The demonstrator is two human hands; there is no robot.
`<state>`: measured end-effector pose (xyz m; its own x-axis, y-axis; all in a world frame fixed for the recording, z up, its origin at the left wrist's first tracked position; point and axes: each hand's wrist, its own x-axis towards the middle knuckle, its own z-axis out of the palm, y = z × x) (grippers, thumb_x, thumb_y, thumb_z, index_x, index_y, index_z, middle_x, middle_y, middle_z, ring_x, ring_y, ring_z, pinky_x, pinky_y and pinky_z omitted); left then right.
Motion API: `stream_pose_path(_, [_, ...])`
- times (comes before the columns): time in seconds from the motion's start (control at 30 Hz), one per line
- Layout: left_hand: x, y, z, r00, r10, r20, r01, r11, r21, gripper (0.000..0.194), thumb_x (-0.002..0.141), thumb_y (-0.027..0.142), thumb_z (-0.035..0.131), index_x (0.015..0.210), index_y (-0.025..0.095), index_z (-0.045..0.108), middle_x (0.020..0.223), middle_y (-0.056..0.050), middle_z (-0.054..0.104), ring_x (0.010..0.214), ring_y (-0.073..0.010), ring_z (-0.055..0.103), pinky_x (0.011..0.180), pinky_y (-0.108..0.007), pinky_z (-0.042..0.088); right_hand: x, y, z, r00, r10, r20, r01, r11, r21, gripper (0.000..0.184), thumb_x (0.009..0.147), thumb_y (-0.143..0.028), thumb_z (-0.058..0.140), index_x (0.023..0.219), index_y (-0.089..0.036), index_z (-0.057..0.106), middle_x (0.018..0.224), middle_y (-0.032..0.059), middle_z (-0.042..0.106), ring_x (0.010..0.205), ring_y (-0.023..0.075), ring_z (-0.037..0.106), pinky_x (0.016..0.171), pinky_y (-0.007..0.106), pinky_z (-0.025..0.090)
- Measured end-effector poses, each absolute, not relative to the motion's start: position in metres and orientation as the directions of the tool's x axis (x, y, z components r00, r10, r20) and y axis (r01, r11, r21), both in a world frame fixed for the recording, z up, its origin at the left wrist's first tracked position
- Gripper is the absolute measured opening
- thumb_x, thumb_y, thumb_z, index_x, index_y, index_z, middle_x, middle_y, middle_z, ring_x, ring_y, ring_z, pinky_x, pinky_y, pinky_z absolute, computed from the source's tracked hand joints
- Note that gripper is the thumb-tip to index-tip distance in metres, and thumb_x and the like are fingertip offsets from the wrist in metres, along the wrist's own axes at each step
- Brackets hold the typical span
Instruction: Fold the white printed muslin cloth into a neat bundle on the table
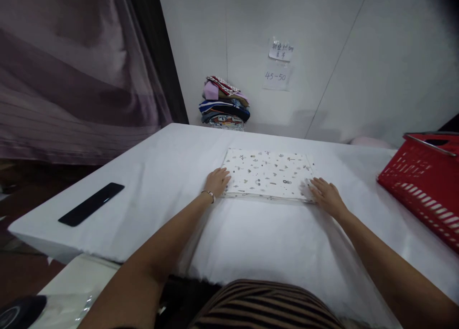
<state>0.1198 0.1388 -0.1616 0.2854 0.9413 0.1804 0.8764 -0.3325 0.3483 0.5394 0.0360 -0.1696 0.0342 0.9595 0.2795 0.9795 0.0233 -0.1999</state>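
Observation:
A folded white cloth (pixel 267 173) printed with small motifs lies flat on the white-covered table (pixel 229 238). Its layers show along the near edge. My left hand (pixel 217 181), with a bracelet at the wrist, rests at the cloth's left edge, fingers stretched out and touching it. At the opposite edge, my right hand (pixel 327 196) lies with its fingers extended onto the near right corner. Neither hand is closed around the fabric.
A black phone-like slab (pixel 91 204) lies at the table's left. On the right stands a red plastic basket (pixel 423 180) with a metal handle. Behind the table's far edge rises a stack of folded fabrics (pixel 224 106). A purplish curtain (pixel 71 75) hangs at left.

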Motion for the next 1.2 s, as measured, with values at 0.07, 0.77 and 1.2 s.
stream_pose_path(0.07, [0.121, 0.124, -0.158, 0.346, 0.901, 0.262, 0.835, -0.423, 0.352, 0.032, 0.091, 0.035, 0.040, 0.111, 0.024, 0.062, 0.124, -0.003, 0.059, 0.120, -0.0184, 0.045, 0.105, -0.035, 0.030, 0.529, 0.028, -0.171, -0.067, 0.944, 0.323, 0.956, 0.153, -0.249, 0.046, 0.092, -0.043, 0.031, 0.120, -0.018, 0.059, 0.128, 0.0097, 0.056, 0.127, 0.0260, 0.041, 0.104, 0.048, 0.032])
stream_pose_path(0.77, [0.140, 0.095, -0.170, 0.533, 0.809, 0.249, 0.756, -0.587, 0.289, 0.023, 0.089, 0.031, 0.047, 0.100, 0.027, 0.067, 0.102, -0.004, 0.061, 0.099, -0.0184, 0.051, 0.090, -0.033, 0.040, 0.402, 0.051, -0.179, -0.390, 0.824, 0.411, 0.839, 0.502, -0.209, 0.028, 0.092, -0.028, 0.043, 0.103, -0.020, 0.067, 0.100, 0.0085, 0.065, 0.092, 0.0223, 0.055, 0.080, 0.038, 0.044])
stream_pose_path(1.2, [0.145, 0.092, -0.161, 0.569, 0.806, 0.161, 0.776, -0.592, 0.218, 0.026, 0.092, 0.025, 0.039, 0.093, 0.021, 0.064, 0.100, -0.007, 0.062, 0.098, -0.0196, 0.051, 0.089, -0.036, 0.038, 0.397, 0.048, -0.185, -0.355, 0.816, 0.457, 0.846, 0.488, -0.215, 0.030, 0.092, -0.023, 0.039, 0.100, -0.018, 0.067, 0.098, 0.0096, 0.065, 0.090, 0.0229, 0.054, 0.079, 0.037, 0.042])
